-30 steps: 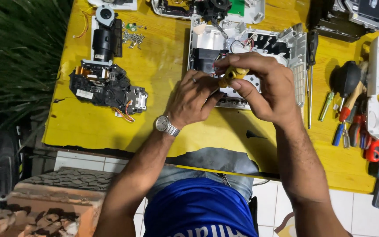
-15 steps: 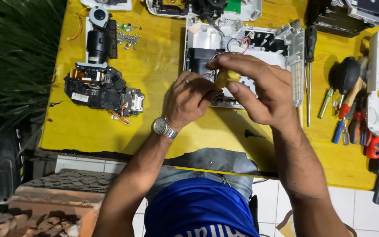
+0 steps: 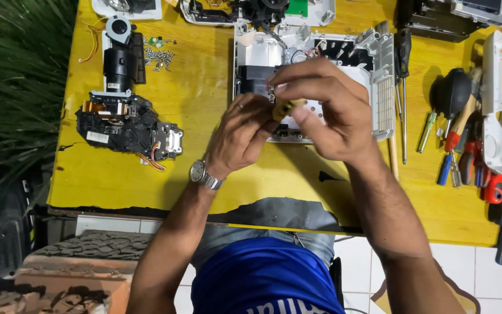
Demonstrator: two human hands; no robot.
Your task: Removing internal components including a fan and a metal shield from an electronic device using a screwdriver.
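Both my hands meet over an opened white device housing [image 3: 373, 70] on the yellow table [image 3: 204, 87]. My right hand [image 3: 326, 110] grips a small yellow part [image 3: 287, 106] between thumb and fingers. Fingers of my left hand [image 3: 242, 136], which wears a metal wristwatch [image 3: 203, 174], pinch the same part from the left. What lies under the hands inside the housing is hidden.
A black optical assembly [image 3: 126, 122] with a cylindrical lens lies at left, loose screws [image 3: 159, 57] beside it. Screwdrivers and pliers [image 3: 466, 145] lie at right, one long screwdriver [image 3: 403, 87] beside the housing. Plant leaves [image 3: 13, 87] border the table's left edge.
My hands have stayed together on the yellow part over the housing; the fingers shifted slightly around it.
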